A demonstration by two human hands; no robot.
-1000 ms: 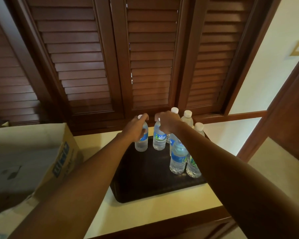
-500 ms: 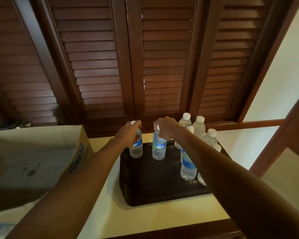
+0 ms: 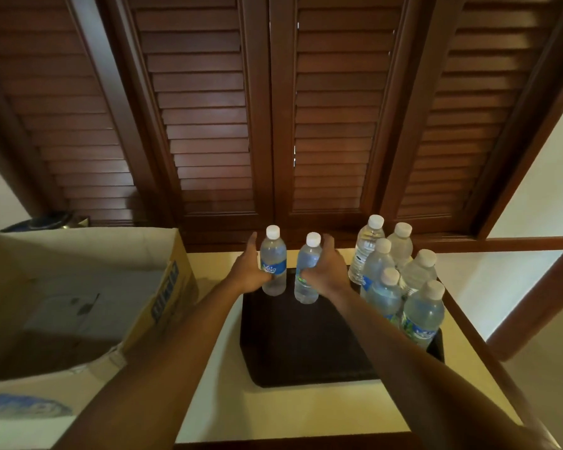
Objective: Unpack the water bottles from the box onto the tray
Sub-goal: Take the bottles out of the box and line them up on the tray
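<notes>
Two water bottles stand upright at the far edge of the dark tray point(image 3: 306, 352), about 12 o'clock. The left hand point(image 3: 247, 271) is at the left bottle point(image 3: 273, 264) with its fingers stretched up along the bottle's side and its thumb low across the front; whether it grips or merely touches is hard to tell. The right hand point(image 3: 329, 271) wraps around the right bottle point(image 3: 306, 271), fingers curled on it. Six more bottles point(image 3: 400, 280) cluster at 2 o'clock on the tray. The cardboard box point(image 3: 163, 287) sits open at 9 o'clock, its inside in shadow. To finish well, settle both bases flat, then draw the fingers straight outward so neither bottle tips.
</notes>
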